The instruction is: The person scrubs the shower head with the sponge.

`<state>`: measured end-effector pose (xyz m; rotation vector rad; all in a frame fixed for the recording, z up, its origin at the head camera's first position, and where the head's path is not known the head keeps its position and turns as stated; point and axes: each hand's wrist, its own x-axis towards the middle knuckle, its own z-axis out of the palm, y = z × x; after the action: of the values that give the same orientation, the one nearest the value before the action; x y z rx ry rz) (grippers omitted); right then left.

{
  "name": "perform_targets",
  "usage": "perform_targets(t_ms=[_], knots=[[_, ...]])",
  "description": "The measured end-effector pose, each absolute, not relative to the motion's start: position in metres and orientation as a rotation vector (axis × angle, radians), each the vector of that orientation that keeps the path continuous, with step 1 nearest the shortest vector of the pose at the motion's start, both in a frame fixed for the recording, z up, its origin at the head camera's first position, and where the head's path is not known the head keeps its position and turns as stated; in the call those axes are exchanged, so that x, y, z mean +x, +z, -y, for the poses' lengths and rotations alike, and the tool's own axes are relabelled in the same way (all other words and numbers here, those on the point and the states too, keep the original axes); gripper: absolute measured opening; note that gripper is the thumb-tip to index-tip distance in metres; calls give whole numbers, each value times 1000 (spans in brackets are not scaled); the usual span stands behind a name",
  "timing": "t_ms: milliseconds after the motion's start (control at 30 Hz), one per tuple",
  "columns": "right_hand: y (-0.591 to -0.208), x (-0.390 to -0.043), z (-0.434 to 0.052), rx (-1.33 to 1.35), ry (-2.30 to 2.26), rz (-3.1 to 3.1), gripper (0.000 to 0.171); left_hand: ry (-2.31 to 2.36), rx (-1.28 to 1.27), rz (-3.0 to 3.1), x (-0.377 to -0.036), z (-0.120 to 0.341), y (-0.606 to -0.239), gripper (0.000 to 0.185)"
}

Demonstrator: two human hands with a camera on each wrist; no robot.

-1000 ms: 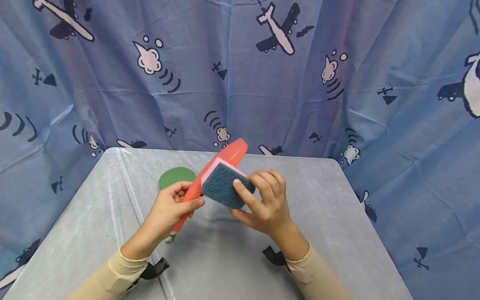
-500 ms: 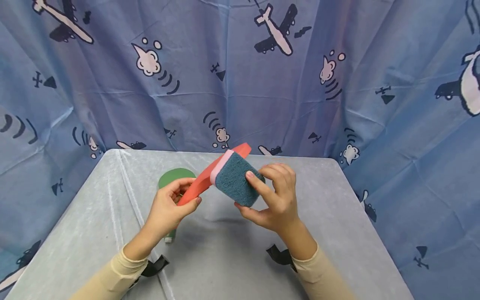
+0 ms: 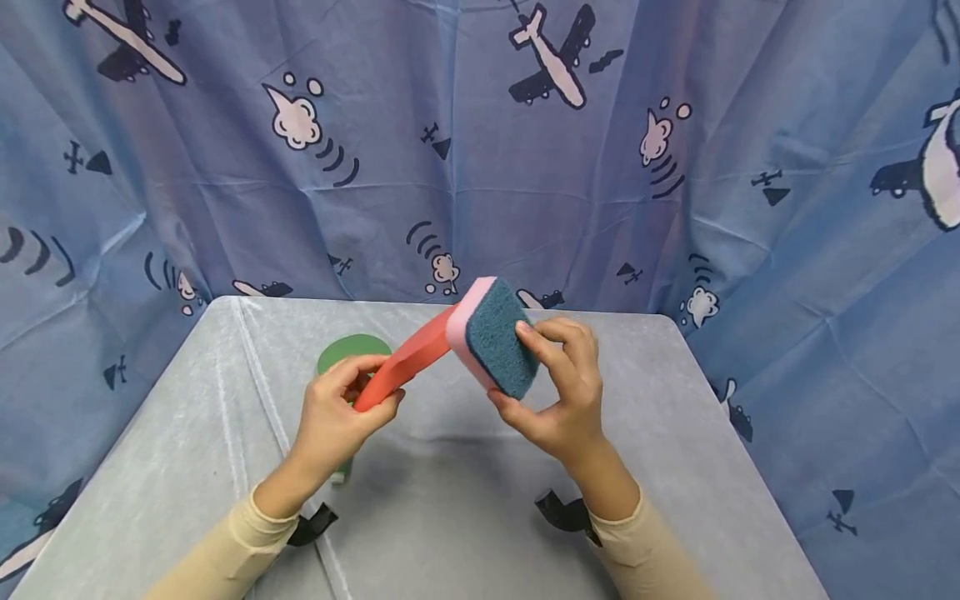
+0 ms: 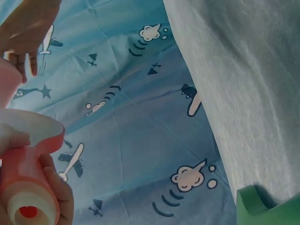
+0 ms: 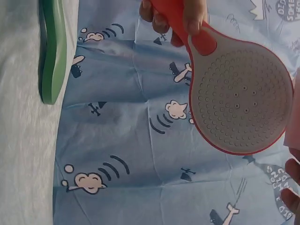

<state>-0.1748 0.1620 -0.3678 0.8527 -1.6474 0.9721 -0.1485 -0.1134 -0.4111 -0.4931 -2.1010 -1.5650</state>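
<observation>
My left hand [image 3: 341,417] grips the handle of a red shower head [image 3: 408,360], raised above the table. In the right wrist view its grey perforated face [image 5: 243,101] shows, with the left hand's fingers [image 5: 187,16] wrapped round the handle. In the left wrist view the handle's open end [image 4: 29,204] is close up in my fingers. My right hand [image 3: 558,396] holds a sponge [image 3: 495,337], pink with a dark blue scouring side, pressed against the head of the shower head.
A green flat disc [image 3: 352,350] lies on the grey-covered table [image 3: 450,517] behind my left hand, seen edge-on as the green disc [image 5: 51,51] in the right wrist view. A blue curtain [image 3: 480,142] with aeroplane prints surrounds the table.
The sponge has slid up along the shower head toward its far tip and turned more upright. The shower head has rotated edge-on. Both hands moved slightly up and right.
</observation>
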Motion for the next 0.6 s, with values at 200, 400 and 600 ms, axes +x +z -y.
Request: perform_targets(t_ms=[200,400,600], knots=[[-374,-184,-170,708,1135,1816,60,-1454,-503,2036,-138,107,-390,39],[-375,-183,-179,668,1344,1936,57,-1457,-488,2061,-140,111,-399,42],[-374,-181,-175,787,1385,1803,64,-1510,-484,2040,-153,118,-413,44]])
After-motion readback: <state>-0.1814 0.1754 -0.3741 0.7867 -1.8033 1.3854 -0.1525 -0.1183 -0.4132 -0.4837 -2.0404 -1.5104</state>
